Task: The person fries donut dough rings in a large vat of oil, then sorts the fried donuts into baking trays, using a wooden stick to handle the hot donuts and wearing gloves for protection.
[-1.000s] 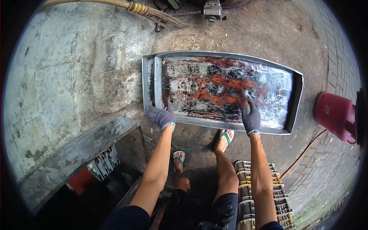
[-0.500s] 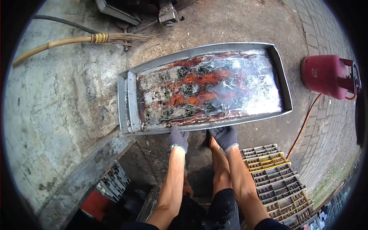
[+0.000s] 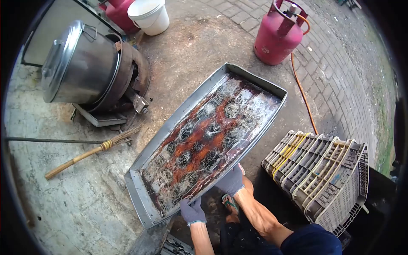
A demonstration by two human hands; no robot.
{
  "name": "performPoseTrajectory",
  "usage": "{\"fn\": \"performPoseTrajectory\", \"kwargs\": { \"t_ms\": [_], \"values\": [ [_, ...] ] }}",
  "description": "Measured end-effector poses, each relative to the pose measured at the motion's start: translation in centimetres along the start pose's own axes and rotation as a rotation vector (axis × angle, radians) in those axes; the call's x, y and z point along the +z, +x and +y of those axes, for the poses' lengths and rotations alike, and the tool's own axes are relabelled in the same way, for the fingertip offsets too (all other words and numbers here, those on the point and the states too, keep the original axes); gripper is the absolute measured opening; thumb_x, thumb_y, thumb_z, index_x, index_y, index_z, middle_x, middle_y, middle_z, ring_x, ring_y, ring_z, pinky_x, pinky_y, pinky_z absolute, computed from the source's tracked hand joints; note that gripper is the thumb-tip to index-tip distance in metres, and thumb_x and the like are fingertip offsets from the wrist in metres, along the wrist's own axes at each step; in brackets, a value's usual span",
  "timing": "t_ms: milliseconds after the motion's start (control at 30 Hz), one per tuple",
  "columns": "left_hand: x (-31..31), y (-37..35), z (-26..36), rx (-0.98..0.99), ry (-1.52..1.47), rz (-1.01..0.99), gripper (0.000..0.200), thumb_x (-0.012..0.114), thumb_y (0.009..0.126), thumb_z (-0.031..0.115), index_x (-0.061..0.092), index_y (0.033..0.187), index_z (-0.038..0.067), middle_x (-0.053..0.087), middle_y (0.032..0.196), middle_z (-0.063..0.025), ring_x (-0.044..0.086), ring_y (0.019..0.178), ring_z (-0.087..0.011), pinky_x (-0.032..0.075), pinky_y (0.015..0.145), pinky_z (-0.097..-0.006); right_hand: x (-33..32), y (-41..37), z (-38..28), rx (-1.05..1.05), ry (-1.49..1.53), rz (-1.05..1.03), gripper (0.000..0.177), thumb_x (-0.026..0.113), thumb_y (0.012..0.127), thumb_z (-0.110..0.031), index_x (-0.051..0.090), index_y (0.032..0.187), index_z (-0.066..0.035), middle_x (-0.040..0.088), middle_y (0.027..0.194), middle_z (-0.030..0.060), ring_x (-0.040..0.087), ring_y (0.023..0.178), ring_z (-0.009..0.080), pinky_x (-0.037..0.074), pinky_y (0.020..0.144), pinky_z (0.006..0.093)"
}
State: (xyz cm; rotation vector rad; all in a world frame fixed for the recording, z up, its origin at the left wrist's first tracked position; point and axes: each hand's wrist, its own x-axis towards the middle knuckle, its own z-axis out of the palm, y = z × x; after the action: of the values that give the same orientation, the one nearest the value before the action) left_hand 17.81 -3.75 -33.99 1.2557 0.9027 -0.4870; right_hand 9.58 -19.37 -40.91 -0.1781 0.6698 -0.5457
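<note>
A long, shallow metal tray (image 3: 256, 80) slants across the middle of the head view, its far end raised toward the upper right. Rust-red streaks, dark patches and pale stringy residue cover its inside. My left hand (image 3: 193, 211), in a grey knit glove, is closed on the near rim close to the tray's lower left end. Farther along that side, my gloved right hand (image 3: 231, 182) grips from beneath the edge. The tray hides most of the right hand's fingers.
A lidded steel pot (image 3: 87, 63) sits on a round burner (image 3: 142, 70) at left, with a broom (image 3: 80, 158) below. A pink gas cylinder (image 3: 278, 38) stands at upper right, trailing an orange hose (image 3: 301, 87). Stacked plastic crates (image 3: 318, 170) are at right, a white bucket (image 3: 149, 19) at top.
The tray has swung from nearly level to a diagonal, right end up, with both hands still on its near side. The view has shifted too, bringing in the pot and bucket.
</note>
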Motion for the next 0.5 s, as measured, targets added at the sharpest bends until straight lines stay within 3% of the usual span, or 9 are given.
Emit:
{"fn": "performPoseTrajectory", "kwargs": {
  "t_ms": [33, 133, 200, 233, 300, 433, 467, 500],
  "values": [
    [-0.1, -2.4, 1.4, 0.016, 0.028, -0.051, 0.025, 0.054, 0.081, 0.011, 0.058, 0.102, -0.003, 0.064, 0.106, -0.0161, 0.062, 0.098, -0.0304, 0.055, 0.089, -0.0473, 2.4, -3.1, -2.7, 0.124, 0.622, -0.002, 0.038, 0.037, 0.099, -0.028, 0.058, 0.121, -0.007, 0.062, 0.119, 0.0108, 0.057, 0.111, 0.0265, 0.044, 0.099, 0.0435],
    [-2.0, -8.0, 4.6, 0.037, 0.098, -0.284, 0.031, 0.052, 0.081, 0.014, 0.058, 0.105, -0.005, 0.063, 0.108, -0.0179, 0.062, 0.101, -0.0314, 0.054, 0.093, -0.0484, 4.8, -9.9, -3.9, 0.093, 0.867, -0.156, 0.047, 0.034, 0.101, -0.033, 0.053, 0.133, -0.005, 0.056, 0.133, 0.0152, 0.050, 0.126, 0.0300, 0.036, 0.110, 0.0451],
    [-4.1, -9.8, 5.8, 0.016, 0.106, -0.398, 0.036, 0.054, 0.077, 0.014, 0.060, 0.106, -0.007, 0.064, 0.111, -0.0196, 0.061, 0.105, -0.0345, 0.051, 0.096, -0.0540, 5.2, -15.6, -6.0, 0.023, 0.761, 0.050, 0.050, 0.032, 0.102, -0.035, 0.050, 0.135, -0.002, 0.054, 0.136, 0.0166, 0.049, 0.128, 0.0294, 0.034, 0.112, 0.0459],
    [-5.5, -10.9, 2.1, 0.044, 0.099, -0.426, 0.039, 0.052, 0.077, 0.015, 0.060, 0.106, -0.009, 0.064, 0.111, -0.0204, 0.061, 0.105, -0.0355, 0.050, 0.098, -0.0531, 0.8, -17.6, -6.4, -0.041, 0.785, 0.005, 0.050, 0.032, 0.102, -0.035, 0.050, 0.135, -0.002, 0.054, 0.136, 0.0166, 0.049, 0.128, 0.0294, 0.034, 0.112, 0.0459],
    [-7.1, -15.7, 1.6, 0.042, 0.134, -0.574, 0.039, 0.051, 0.078, 0.016, 0.060, 0.106, -0.009, 0.064, 0.110, -0.0206, 0.061, 0.103, -0.0359, 0.050, 0.098, -0.0520, -2.0, -21.1, -4.1, -0.139, 0.766, -0.536, 0.054, 0.032, 0.102, -0.039, 0.049, 0.137, -0.001, 0.054, 0.137, 0.0159, 0.049, 0.128, 0.0303, 0.033, 0.113, 0.0465],
    [-12.7, -23.8, 4.3, -0.021, 0.273, -0.708, 0.040, 0.050, 0.077, 0.018, 0.060, 0.105, -0.010, 0.065, 0.107, -0.0213, 0.062, 0.100, -0.0349, 0.051, 0.096, -0.0451, 5.0, -38.9, -6.9, -0.240, 0.715, -0.258, 0.068, 0.040, 0.097, -0.058, 0.049, 0.138, -0.004, 0.054, 0.137, 0.0145, 0.052, 0.124, 0.0328, 0.034, 0.108, 0.0543],
    [-19.3, -23.3, 5.0, 0.016, 0.291, -0.632, 0.040, 0.051, 0.077, 0.018, 0.060, 0.104, -0.010, 0.065, 0.107, -0.0215, 0.062, 0.100, -0.0341, 0.051, 0.096, -0.0433, 3.5, -42.1, -1.5, -0.214, 0.670, -0.237, 0.069, 0.040, 0.096, -0.061, 0.051, 0.136, -0.007, 0.056, 0.134, 0.0130, 0.052, 0.123, 0.0320, 0.035, 0.107, 0.0532],
    [-20.2, -24.0, 4.9, -0.013, 0.323, -0.671, 0.041, 0.050, 0.077, 0.019, 0.060, 0.105, -0.010, 0.065, 0.109, -0.0220, 0.063, 0.100, -0.0326, 0.051, 0.096, -0.0402, 3.6, -44.4, -1.0, -0.254, 0.697, -0.196, 0.068, 0.039, 0.096, -0.062, 0.053, 0.134, -0.008, 0.057, 0.132, 0.0123, 0.052, 0.122, 0.0317, 0.035, 0.107, 0.0535]
  ]
}}
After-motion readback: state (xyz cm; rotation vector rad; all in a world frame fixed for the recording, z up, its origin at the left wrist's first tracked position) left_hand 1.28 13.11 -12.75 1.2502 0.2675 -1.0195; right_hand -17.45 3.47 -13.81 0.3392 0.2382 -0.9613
